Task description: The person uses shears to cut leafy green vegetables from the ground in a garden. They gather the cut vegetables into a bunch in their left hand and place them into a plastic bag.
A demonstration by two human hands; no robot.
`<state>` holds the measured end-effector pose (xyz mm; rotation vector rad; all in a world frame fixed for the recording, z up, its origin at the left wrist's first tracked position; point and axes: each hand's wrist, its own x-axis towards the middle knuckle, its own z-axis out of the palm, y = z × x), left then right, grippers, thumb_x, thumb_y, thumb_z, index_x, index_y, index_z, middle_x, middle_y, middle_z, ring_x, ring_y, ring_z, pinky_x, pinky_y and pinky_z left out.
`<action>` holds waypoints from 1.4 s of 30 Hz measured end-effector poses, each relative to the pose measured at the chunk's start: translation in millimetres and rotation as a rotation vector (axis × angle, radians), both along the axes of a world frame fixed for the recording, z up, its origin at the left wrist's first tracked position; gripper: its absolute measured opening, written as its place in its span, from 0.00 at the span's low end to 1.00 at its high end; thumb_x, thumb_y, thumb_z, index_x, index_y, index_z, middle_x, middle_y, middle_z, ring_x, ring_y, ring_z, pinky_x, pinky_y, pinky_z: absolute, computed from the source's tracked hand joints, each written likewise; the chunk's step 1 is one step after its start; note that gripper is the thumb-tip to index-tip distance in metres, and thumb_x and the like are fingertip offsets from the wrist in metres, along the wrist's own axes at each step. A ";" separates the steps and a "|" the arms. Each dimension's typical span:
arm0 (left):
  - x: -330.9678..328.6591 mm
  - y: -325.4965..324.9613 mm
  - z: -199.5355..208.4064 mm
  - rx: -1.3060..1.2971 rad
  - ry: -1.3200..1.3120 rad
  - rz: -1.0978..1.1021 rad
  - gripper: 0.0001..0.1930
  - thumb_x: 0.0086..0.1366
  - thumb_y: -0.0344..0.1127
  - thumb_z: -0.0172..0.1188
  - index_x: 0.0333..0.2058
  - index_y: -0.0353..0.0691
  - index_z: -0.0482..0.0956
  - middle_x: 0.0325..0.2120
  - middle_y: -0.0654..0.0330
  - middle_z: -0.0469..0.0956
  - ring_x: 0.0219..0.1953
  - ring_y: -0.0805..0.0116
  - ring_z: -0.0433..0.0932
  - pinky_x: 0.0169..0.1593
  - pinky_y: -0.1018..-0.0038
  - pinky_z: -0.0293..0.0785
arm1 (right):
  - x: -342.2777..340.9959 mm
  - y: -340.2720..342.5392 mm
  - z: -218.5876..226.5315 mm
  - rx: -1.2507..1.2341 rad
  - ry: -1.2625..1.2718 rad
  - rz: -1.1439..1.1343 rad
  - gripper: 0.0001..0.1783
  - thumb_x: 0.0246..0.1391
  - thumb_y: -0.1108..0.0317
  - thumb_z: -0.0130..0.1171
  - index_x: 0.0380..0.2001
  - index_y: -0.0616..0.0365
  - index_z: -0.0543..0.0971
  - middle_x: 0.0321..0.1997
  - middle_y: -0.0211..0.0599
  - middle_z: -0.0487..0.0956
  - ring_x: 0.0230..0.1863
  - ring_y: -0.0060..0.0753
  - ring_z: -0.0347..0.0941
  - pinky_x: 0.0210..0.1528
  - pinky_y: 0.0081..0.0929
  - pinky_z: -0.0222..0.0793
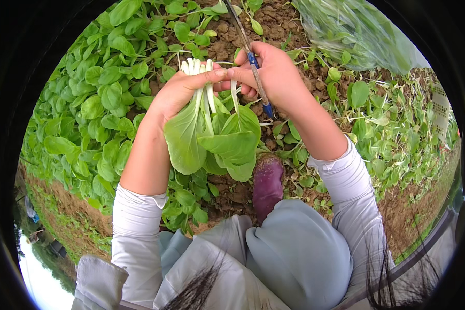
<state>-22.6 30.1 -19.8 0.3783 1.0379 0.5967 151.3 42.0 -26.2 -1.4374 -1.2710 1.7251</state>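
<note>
My left hand (pixel 183 90) is closed round a bunch of leafy greens (pixel 186 139), its pale cut stalks pointing away from me and its broad leaves hanging toward me. My right hand (pixel 274 72) meets it thumb to thumb, pinching a single pale leaf stalk (pixel 234 95) at the right side of the bunch. Also held in that right hand is a long thin rod-like tool (pixel 260 82) with blue wrapping at its middle and near end. Its far end leaves the picture at the top, so its kind cannot be told.
Dense green plants (pixel 98 103) grow on the left. Bare brown soil (pixel 227 41) runs up the middle, and loose leaves and stalks (pixel 392 129) litter the right. A clear plastic bag (pixel 356 33) lies at the far right. My purple boot (pixel 267 186) stands just below the bunch.
</note>
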 end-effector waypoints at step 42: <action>-37.8 -66.8 -75.6 0.144 -0.727 0.657 0.16 0.61 0.35 0.50 0.47 0.37 0.66 0.43 0.59 0.71 0.45 0.71 0.70 0.52 0.77 0.65 | 117.3 -53.6 58.7 -0.012 -0.310 -0.153 0.13 0.39 0.83 0.59 0.27 0.58 0.67 0.28 0.28 0.71 0.27 0.15 0.66 0.30 0.14 0.64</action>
